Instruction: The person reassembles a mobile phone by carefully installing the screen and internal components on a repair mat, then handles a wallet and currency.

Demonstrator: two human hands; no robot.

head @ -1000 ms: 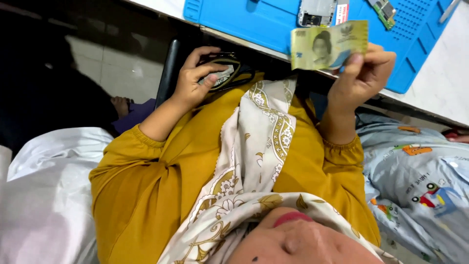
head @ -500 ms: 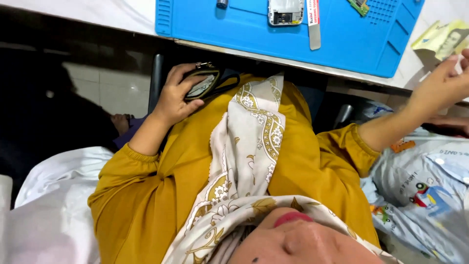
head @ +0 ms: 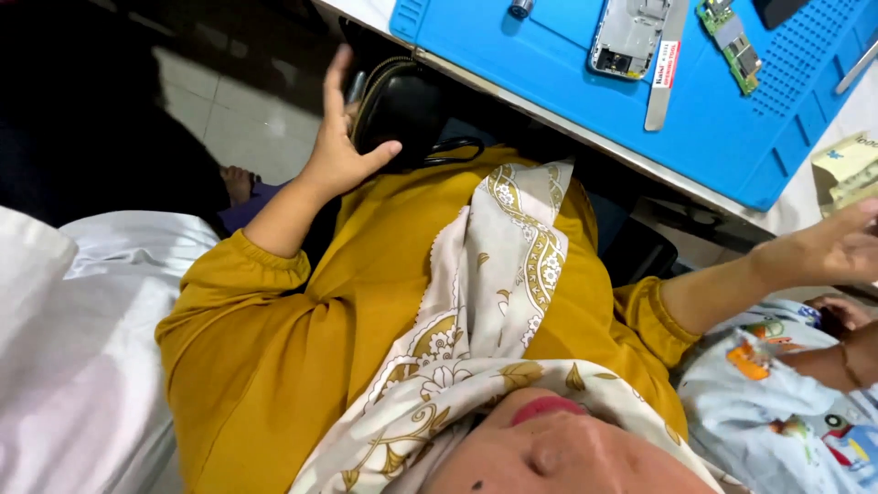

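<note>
My left hand (head: 337, 151) is raised beside my lap, palm and thumb pressed on a black zip pouch (head: 407, 110) with a thin strap, just under the table edge. My right hand (head: 828, 249) reaches far right over the white table top, its fingertips cut off by the frame edge. A pale yellow-green banknote (head: 846, 165) lies on the table just above that hand, apart from the palm. I wear a mustard yellow top (head: 366, 302) and a cream patterned scarf (head: 498, 274).
A blue work mat (head: 549, 55) covers the table and bears an opened phone body (head: 626, 37), a green circuit board (head: 732, 41) and a flat metal tool (head: 666, 78). Another person in cartoon-print clothing (head: 786, 402) is at lower right. White cloth (head: 73, 348) lies left.
My right hand carried the banknote from in front of me to the far right and set it on the table. My left hand lifted the pouch higher, fingers now spread.
</note>
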